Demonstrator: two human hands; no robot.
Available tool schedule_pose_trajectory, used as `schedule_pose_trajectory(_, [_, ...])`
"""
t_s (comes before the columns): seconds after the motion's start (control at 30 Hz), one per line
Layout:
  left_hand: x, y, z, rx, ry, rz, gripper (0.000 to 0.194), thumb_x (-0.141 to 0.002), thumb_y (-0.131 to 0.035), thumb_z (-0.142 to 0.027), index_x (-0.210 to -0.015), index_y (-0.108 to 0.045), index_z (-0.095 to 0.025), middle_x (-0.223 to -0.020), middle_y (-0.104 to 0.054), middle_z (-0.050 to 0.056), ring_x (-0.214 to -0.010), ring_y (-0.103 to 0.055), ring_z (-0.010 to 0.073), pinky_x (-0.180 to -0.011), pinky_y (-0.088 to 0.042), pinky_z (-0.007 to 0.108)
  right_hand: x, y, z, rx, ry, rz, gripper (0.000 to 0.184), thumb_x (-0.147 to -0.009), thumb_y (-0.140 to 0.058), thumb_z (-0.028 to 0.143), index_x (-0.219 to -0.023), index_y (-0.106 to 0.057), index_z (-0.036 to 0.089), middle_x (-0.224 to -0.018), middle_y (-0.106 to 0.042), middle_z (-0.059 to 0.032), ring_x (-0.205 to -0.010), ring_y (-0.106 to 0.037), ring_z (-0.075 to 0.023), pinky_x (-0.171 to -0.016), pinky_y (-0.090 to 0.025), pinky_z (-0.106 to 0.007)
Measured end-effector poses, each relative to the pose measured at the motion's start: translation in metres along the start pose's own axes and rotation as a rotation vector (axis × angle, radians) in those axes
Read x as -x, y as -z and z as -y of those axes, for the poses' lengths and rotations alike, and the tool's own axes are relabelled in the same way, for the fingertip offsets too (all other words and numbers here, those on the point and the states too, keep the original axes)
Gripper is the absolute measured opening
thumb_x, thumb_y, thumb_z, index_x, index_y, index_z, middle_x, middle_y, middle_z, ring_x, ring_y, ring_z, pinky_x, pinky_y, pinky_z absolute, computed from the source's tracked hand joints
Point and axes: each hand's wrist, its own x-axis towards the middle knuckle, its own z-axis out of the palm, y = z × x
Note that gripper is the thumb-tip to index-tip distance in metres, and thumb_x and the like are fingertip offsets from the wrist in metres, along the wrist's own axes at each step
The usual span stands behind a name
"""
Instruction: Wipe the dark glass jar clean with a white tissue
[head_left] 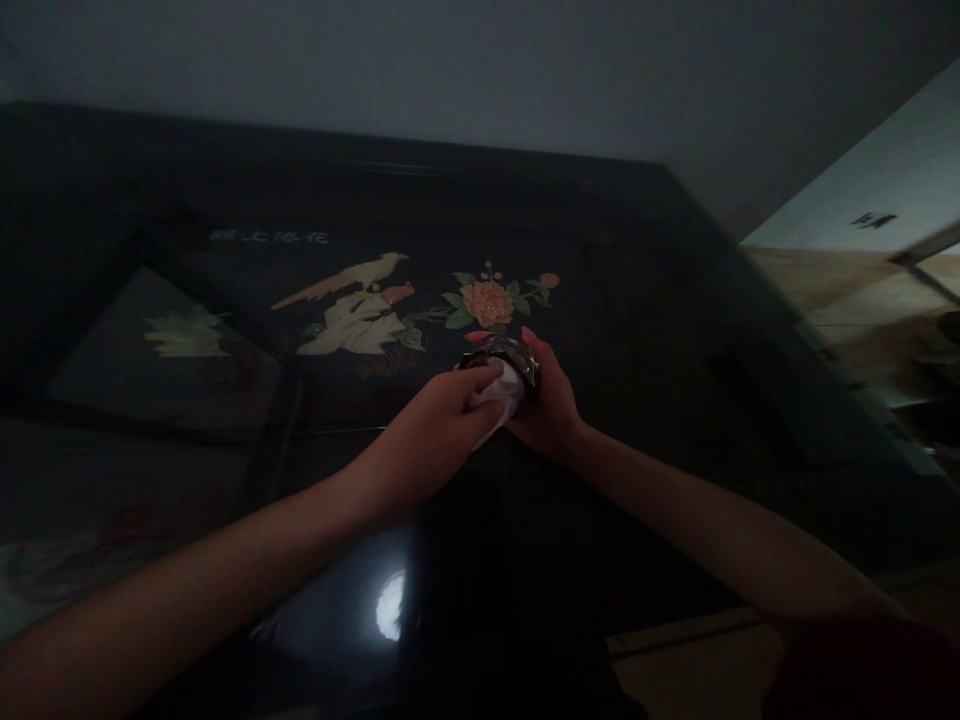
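My right hand (553, 402) is wrapped round a dark, shiny round object (528, 358), perhaps a glass ashtray, tilted with its opening towards my left hand. My left hand (435, 430) is closed on a crumpled white tissue or thin cloth (510, 386) and presses it into the object. The light is dim, so the object's inside and its exact kind are hard to make out. Both hands are above a dark glossy table (637, 330), near an orange peony design (489, 302) on its surface.
A pale bird design (360, 275) and light lettering lie left of the peony. Reflections, among them a bright spot (390, 605), show in the tabletop. Beyond the far edge is a grey surface (450, 70). A tan floor (810, 285) shows at the right.
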Motion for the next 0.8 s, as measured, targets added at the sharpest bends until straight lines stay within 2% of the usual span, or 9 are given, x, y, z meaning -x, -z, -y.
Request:
schedule_pose_trajectory(0.07, [0.001,-0.001,0.0,0.157,0.051,-0.003,0.027,-0.087,-0.041,-0.018,-0.102,-0.061,-0.011,-0.081,-0.068,0.004,-0.074,-0.064,0.0156,-0.063,-0.049,0.024,-0.001,0.0,0.0,-0.008,-0.002,-0.011,0.043,-0.086,-0.04,0.052,-0.103,-0.066,0.022,-0.079,-0.071,-0.0036,-0.084,-0.067,-0.0229,-0.075,-0.053,-0.037])
schedule_pose_trajectory(0.13, [0.002,0.0,-0.002,0.153,0.056,0.006,0.027,-0.087,-0.042,-0.02,-0.102,-0.061,-0.011,-0.083,-0.068,0.004,-0.075,-0.064,0.0162,-0.065,-0.05,0.025,-0.001,0.0,-0.001,-0.016,0.01,-0.015,0.043,-0.085,-0.042,0.053,-0.101,-0.066,0.022,-0.079,-0.071,-0.0031,-0.084,-0.067,-0.0228,-0.076,-0.053,-0.036])
schedule_pose_trajectory(0.27, [0.004,0.0,-0.006,-0.203,-0.034,0.036,0.02,-0.086,-0.042,-0.015,-0.092,-0.061,-0.013,-0.087,-0.069,0.005,-0.08,-0.064,0.0158,-0.074,-0.051,0.025,0.001,0.0,-0.001,-0.013,0.04,-0.001,0.04,-0.085,-0.043,0.052,-0.099,-0.067,0.022,-0.081,-0.072,-0.0034,-0.085,-0.067,-0.0226,-0.077,-0.053,-0.036])
schedule_pose_trajectory(0.4, [0.009,-0.007,-0.002,-0.63,-0.16,0.07,0.029,-0.086,-0.042,-0.006,-0.11,-0.056,-0.012,-0.095,-0.07,0.008,-0.08,-0.069,0.0171,-0.075,-0.053,0.027,0.002,0.002,-0.002,0.024,0.023,0.008,0.04,-0.085,-0.045,0.052,-0.103,-0.065,0.023,-0.083,-0.072,-0.0034,-0.085,-0.067,-0.0233,-0.078,-0.053,-0.039])
schedule_pose_trajectory(0.47, [0.012,-0.011,0.004,-0.836,-0.272,0.057,0.033,-0.085,-0.041,-0.003,-0.114,-0.056,-0.009,-0.104,-0.07,0.013,-0.09,-0.069,0.0196,-0.082,-0.053,0.03,0.002,0.003,-0.003,0.033,0.026,0.01,0.04,-0.085,-0.045,0.053,-0.105,-0.065,0.024,-0.084,-0.072,-0.0033,-0.085,-0.067,-0.024,-0.078,-0.053,-0.04])
schedule_pose_trajectory(0.57, [0.017,-0.016,0.013,-1.087,-0.439,-0.039,0.035,-0.086,-0.039,-0.002,-0.115,-0.058,-0.003,-0.116,-0.066,0.019,-0.111,-0.063,0.0238,-0.097,-0.049,0.035,0.002,0.003,-0.003,0.041,0.03,0.016,0.039,-0.086,-0.043,0.053,-0.103,-0.065,0.026,-0.086,-0.072,-0.0035,-0.09,-0.066,-0.025,-0.079,-0.053,-0.043])
schedule_pose_trajectory(0.67, [0.02,-0.017,0.019,-1.235,-0.508,-0.144,0.039,-0.087,-0.036,-0.003,-0.119,-0.058,0.001,-0.122,-0.063,0.022,-0.12,-0.057,0.0255,-0.103,-0.045,0.037,0.002,0.003,-0.003,0.042,0.027,0.029,0.035,-0.085,-0.044,0.052,-0.097,-0.065,0.026,-0.089,-0.072,-0.0038,-0.096,-0.065,-0.0253,-0.082,-0.052,-0.043])
schedule_pose_trajectory(0.8, [0.019,-0.017,0.019,-1.264,-0.508,-0.147,0.039,-0.087,-0.035,-0.003,-0.118,-0.059,0.004,-0.121,-0.063,0.024,-0.12,-0.057,0.0265,-0.104,-0.044,0.037,0.001,0.003,-0.003,0.04,0.036,0.032,0.034,-0.082,-0.047,0.053,-0.093,-0.065,0.026,-0.09,-0.071,-0.0032,-0.1,-0.064,-0.0245,-0.084,-0.052,-0.041])
